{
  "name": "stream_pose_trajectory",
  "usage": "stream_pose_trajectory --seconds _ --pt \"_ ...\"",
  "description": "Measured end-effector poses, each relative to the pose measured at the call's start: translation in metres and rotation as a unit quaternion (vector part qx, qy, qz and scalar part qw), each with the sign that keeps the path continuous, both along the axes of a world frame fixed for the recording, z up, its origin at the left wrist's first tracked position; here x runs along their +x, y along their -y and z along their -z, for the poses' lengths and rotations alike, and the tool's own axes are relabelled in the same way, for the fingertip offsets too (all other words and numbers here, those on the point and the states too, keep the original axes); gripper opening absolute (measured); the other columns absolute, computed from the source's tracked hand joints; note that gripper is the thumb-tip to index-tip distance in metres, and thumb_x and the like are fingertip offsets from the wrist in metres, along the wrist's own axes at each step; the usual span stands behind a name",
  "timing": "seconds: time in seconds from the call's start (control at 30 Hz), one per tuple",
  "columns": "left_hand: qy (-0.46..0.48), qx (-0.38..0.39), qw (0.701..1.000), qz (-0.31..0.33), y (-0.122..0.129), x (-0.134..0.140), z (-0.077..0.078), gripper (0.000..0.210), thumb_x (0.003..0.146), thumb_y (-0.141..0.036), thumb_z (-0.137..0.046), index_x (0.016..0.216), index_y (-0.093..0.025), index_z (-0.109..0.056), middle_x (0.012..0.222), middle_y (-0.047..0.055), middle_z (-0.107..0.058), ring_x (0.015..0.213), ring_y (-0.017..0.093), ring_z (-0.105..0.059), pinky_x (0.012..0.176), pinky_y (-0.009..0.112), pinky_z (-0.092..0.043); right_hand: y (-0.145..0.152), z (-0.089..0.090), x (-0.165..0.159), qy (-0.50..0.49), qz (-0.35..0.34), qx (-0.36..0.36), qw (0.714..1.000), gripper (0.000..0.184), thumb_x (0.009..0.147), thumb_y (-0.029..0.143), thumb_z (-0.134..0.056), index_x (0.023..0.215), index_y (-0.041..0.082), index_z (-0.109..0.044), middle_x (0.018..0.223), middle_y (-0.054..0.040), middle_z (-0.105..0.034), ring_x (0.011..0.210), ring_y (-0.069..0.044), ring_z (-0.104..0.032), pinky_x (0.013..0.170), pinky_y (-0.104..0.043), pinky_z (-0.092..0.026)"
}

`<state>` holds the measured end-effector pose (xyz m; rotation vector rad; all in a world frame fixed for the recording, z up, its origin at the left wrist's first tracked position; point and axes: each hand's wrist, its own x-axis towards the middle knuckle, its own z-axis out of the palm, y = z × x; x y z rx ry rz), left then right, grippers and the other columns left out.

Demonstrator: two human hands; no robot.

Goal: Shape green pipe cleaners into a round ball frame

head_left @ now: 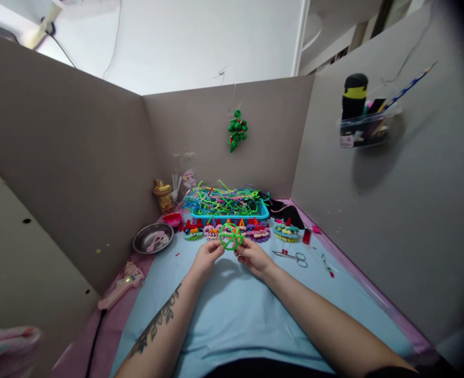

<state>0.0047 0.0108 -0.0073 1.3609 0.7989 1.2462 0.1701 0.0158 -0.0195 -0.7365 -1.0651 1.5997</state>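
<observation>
A round openwork frame (230, 237) of bright green pipe cleaner, with bars crossing inside its ring, is held up over the blue cloth (232, 310). My left hand (209, 255) pinches its lower left edge. On the right side, my right hand (254, 256) grips it with thumb and fingers closed. Behind it stands a row of colourful fuzzy pieces, including a red and green one (193, 230), a purple one (258, 231) and, farther right, a teal and yellow one (287, 232).
A blue tray (232, 216) heaped with pipe cleaners stands at the back. Scissors (292, 257) lie right of my hands. A metal bowl (153, 239) and pink glue gun (122, 290) are at left. Grey panels surround the table; a green bunch (237, 131) hangs behind.
</observation>
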Motion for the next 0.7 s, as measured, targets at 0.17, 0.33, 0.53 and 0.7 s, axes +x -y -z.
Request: stream_pose_trajectory --seconds 0.17,0.33,0.53,0.7 --pt "0.050 -0.038 0.998 0.016 0.0011 0.0011 0.0009 0.030 0.064 -0.040 -0.069 0.078 -0.014 -0.066 0.076 0.004 -0.063 0.075 0.016 -0.054 0.074 0.026 -0.039 0.0017 -0.0008 -0.0018 0.000 -0.012 -0.005 1.000 0.027 0.056 0.032 -0.075 0.074 0.018 -0.059 0.061 0.0017 -0.051 0.055 -0.009 -0.044 0.046 -0.020 -0.028" --pt "0.079 -0.048 0.995 0.034 0.0009 0.0021 0.0032 0.025 0.068 -0.038 -0.068 0.077 -0.015 -0.065 0.075 0.003 -0.061 0.070 0.013 -0.050 0.071 0.024 -0.037 0.0055 -0.0045 -0.0041 -0.011 -0.023 -0.012 1.000 0.027 0.055 0.032 -0.075 0.073 0.019 -0.060 0.063 0.0009 -0.052 0.057 -0.010 -0.045 0.046 -0.020 -0.029" --pt "0.103 -0.055 0.993 0.023 0.0004 0.0049 0.0086 0.023 0.067 -0.034 -0.069 0.081 -0.016 -0.064 0.078 0.002 -0.061 0.067 0.011 -0.049 0.067 0.023 -0.035 0.0062 -0.0036 -0.0071 -0.049 -0.032 -0.030 0.998 0.028 0.058 0.033 -0.075 0.078 0.021 -0.060 0.067 0.0020 -0.052 0.059 -0.010 -0.046 0.048 -0.020 -0.030" --pt "0.092 -0.071 0.992 0.055 0.0018 0.0030 0.0064 0.025 0.066 -0.031 -0.070 0.085 -0.016 -0.066 0.081 0.004 -0.062 0.069 0.011 -0.050 0.066 0.022 -0.035 0.0020 -0.0043 -0.0047 -0.059 -0.018 -0.033 0.998 0.028 0.058 0.036 -0.075 0.076 0.022 -0.059 0.068 0.0020 -0.054 0.060 -0.010 -0.046 0.050 -0.020 -0.033"
